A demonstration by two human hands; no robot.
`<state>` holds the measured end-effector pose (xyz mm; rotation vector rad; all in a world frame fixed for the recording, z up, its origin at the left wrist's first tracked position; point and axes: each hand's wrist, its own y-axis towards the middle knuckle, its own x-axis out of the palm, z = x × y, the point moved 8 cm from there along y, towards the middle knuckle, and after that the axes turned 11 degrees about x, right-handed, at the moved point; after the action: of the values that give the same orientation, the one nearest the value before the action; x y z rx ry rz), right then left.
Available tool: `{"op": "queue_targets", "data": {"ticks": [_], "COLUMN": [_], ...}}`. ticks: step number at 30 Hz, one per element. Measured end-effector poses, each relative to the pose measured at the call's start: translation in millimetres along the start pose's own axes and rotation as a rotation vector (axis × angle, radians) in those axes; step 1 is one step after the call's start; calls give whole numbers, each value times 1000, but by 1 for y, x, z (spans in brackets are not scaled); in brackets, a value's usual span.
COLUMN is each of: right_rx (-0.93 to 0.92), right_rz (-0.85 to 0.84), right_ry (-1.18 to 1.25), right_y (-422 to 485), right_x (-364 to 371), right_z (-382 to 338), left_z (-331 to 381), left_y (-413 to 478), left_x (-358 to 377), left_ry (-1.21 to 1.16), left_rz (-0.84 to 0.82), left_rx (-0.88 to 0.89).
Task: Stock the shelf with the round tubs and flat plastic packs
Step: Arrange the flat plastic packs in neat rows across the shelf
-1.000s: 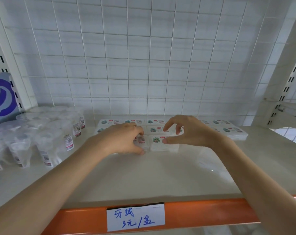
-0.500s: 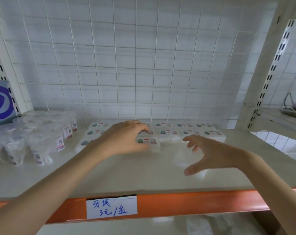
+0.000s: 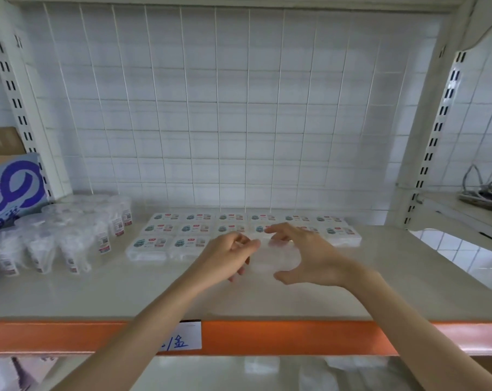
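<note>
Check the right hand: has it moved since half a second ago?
Yes. Against the rows of flat white plastic packs, the right hand has shifted left along them, closing on the left hand.

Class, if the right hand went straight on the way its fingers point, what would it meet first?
Probably the labelled flat packs in the rows behind: the right hand has its fingers arched over a clear pack, pointing back-left at them. Depth is unclear.

shelf (image 3: 103, 294): round tubs (image 3: 61, 235) far left | flat packs (image 3: 199, 230) right of them, far centre | box (image 3: 12, 190) behind tubs
</note>
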<state>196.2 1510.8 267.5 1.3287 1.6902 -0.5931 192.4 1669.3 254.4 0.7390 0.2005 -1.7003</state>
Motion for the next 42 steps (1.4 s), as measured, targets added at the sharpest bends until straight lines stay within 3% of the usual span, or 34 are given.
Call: {"op": "queue_targets", "data": {"ticks": [5,8,12,15,21,25,29,35,40,42], "right_rx": [-36,128,306,274,90,-20,-91,-16,128,142], "right_rz": [22,80,-62,-66,87,180,140,-102,-26,-82], "right_ry": [98,364,801,762,803,717,708,754,757,728], "right_y": [-5,-7,-13,-16,-22,-24,-23,-25,-21,-22], "right_x": [4,1,16,17,-1,-6,-3,13,12,18], "right_z": [-8,6,23,23,14,7,1,-2,9,10], "left_z": [-10,-14,-14,-14,-20,-16,-12,-8,1,5], "left_y": [-19,-26,-27,-25,-27,-28,-26,-26,-27,-28], "left_x": [3,-1,-1,-1,-7,0,-2,-4,5,12], "left_ry": [-357,-450,-416,-392,-416,-486,-553,-554,-427,-371], "left_rz": [61,122,137,164,245,172,164,175,39,-26], "left_rx": [-88,-66,-37,-27,-131,-165,-89,5,77,96]}}
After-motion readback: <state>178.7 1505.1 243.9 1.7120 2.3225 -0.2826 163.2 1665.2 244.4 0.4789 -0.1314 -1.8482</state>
